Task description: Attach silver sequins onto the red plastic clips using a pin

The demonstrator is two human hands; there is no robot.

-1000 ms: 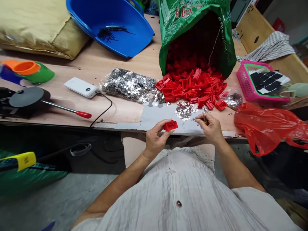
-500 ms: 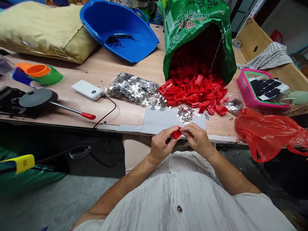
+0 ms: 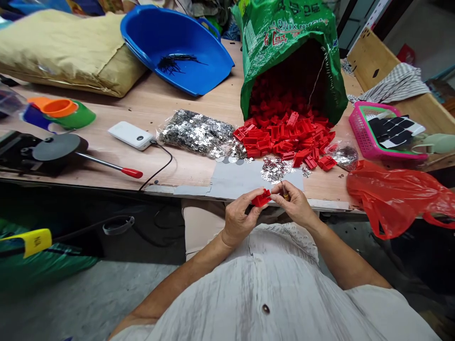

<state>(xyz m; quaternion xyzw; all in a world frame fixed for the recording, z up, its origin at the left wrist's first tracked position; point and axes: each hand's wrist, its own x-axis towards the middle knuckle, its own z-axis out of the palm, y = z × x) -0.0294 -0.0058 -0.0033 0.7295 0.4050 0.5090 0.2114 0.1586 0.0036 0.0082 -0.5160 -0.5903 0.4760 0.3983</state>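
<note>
My left hand (image 3: 239,215) pinches a small red plastic part (image 3: 261,197) just in front of the table's near edge. My right hand (image 3: 293,203) meets that part from the right, gripping a thin yellowish tool (image 3: 284,191) between thumb and fingers. Behind the hands lies a grey card (image 3: 234,180) with a small heap of silver metal pieces (image 3: 275,169) on it. Farther back, a pile of red parts (image 3: 284,137) spills out of a green sack (image 3: 287,42) lying on its side.
A clear bag of silver pieces (image 3: 197,131) lies left of the red pile, beside a white power bank (image 3: 131,135) with a black cable. A blue basin (image 3: 177,45), pink basket (image 3: 384,132), red plastic bag (image 3: 394,194) and a hand press with red-tipped lever (image 3: 57,150) surround the work spot.
My right hand came in from the heap of silver pieces to the red part in my left hand; both hands drew closer to my body. The camera tilted slightly.
</note>
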